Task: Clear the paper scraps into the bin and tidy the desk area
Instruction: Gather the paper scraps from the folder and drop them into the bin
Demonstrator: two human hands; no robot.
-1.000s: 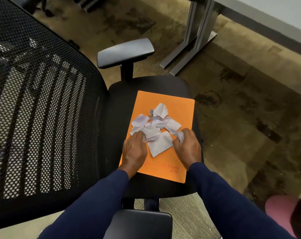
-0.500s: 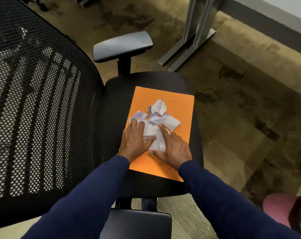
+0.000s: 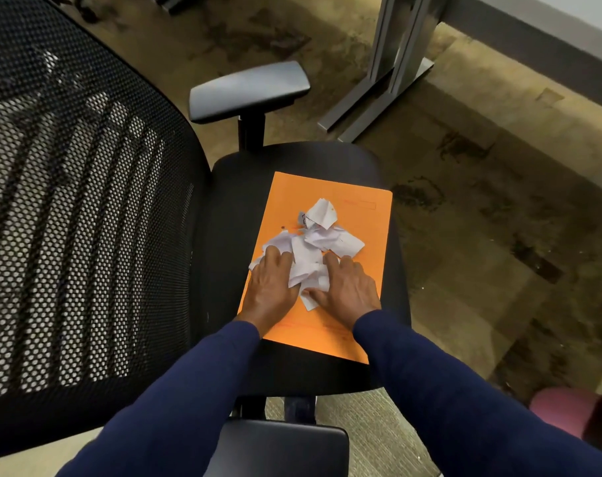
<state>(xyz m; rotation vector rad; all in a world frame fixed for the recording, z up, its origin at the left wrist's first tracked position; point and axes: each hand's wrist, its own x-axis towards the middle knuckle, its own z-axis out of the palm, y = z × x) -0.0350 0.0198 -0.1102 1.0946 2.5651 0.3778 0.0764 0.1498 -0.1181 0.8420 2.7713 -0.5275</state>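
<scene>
A heap of crumpled white paper scraps [image 3: 318, 239] lies on an orange folder [image 3: 361, 215] that rests flat on the black seat of an office chair [image 3: 292, 166]. My left hand [image 3: 270, 287] presses palm down on the left edge of the heap, fingers together over some scraps. My right hand [image 3: 346, 287] lies flat at the heap's near right side, its thumb over a scrap. Both hands bracket the nearest scraps between them. No bin is in view.
The chair's mesh backrest [image 3: 79, 218] fills the left. Its far armrest [image 3: 249, 91] and near armrest [image 3: 282, 445] flank the seat. A grey desk leg [image 3: 389, 70] stands on stained carpet behind. A pink round object [image 3: 561, 411] sits at bottom right.
Both hands have slid inward from the sides of the heap and now sit close together, pushing the nearest scraps into a tighter pile on the folder.
</scene>
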